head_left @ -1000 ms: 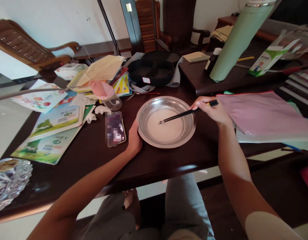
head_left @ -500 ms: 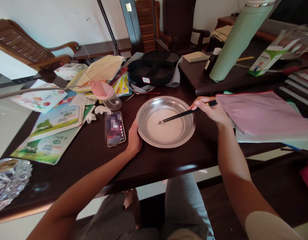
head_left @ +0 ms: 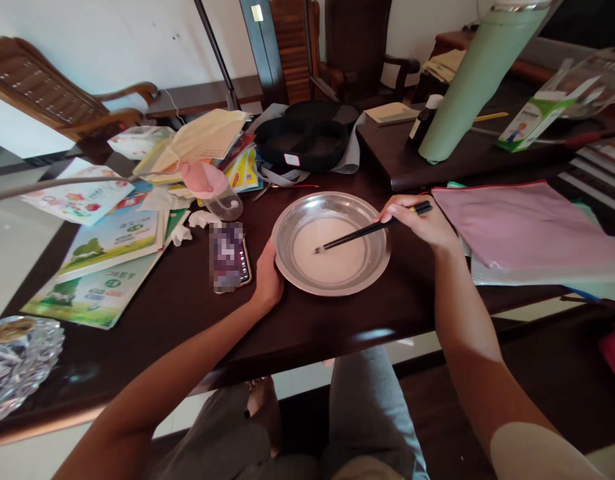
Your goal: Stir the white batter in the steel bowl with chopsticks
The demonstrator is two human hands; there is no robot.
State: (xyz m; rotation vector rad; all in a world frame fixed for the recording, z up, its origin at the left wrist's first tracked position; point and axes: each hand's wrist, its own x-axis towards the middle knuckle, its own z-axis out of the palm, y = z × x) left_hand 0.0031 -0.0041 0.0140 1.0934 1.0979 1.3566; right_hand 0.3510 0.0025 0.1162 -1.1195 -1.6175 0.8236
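A shallow metal basin [head_left: 307, 212] stands on the dark table in front of me, with cloudy whitish liquid [head_left: 332, 265] in its bottom. At its left side, my left hand [head_left: 270, 277] is closed on the rim; the fingertips are hidden behind and under the basin. My right hand [head_left: 421, 225] grips a pair of black chopsticks [head_left: 354, 234] over the right rim. Their tips, held close together, dip into the liquid near the middle.
Left of the basin lie a lit phone [head_left: 230, 257], a pink-lidded cup [head_left: 214, 190], crumpled tissues [head_left: 181, 233] and workbooks [head_left: 100, 267]. A black case [head_left: 302, 140] sits behind. On the right are a pink pouch [head_left: 527, 227] and a tall green flask [head_left: 480, 87]. A glass dish [head_left: 24, 363] is at far left.
The chopstick tips have shifted slightly toward me and to the left in the liquid. My left hand and the basin have stayed in place.
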